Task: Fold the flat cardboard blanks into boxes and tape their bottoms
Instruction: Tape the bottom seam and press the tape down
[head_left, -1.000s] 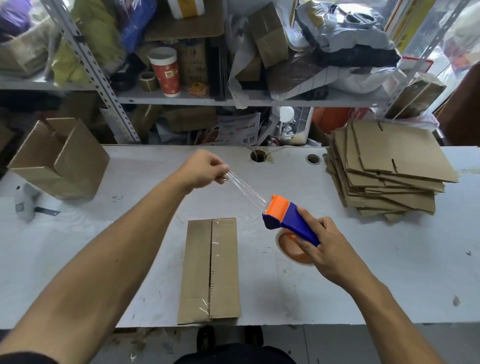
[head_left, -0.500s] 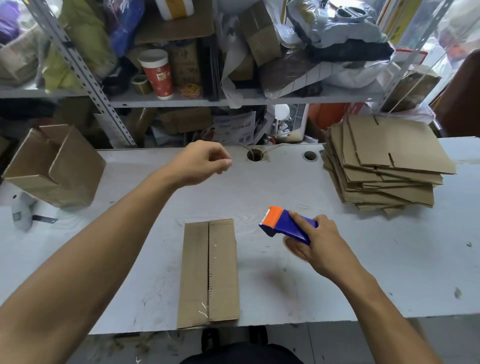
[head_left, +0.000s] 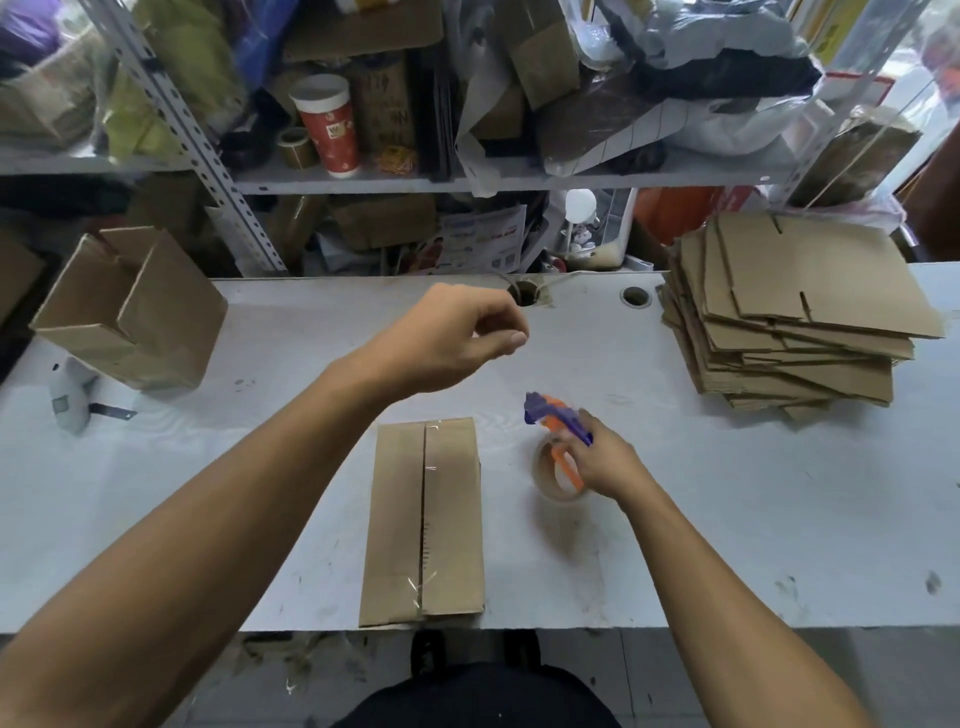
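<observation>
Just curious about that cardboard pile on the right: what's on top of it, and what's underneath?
Nothing sits on the stack of flat cardboard blanks; its top sheet is bare, with cut slots. It rests on the white table. The lower sheets are mostly covered, showing only edges.

Bare table (head_left: 727, 519) lies between the taped box (head_left: 423, 519) and blank stack (head_left: 795, 322).

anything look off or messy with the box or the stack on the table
The stack of flat brown cardboard blanks at the far right is splayed, with edges fanned out unevenly. The clear tape on the flat-lying brown cardboard box is crinkled at its near end. Nothing looks damaged.
</observation>
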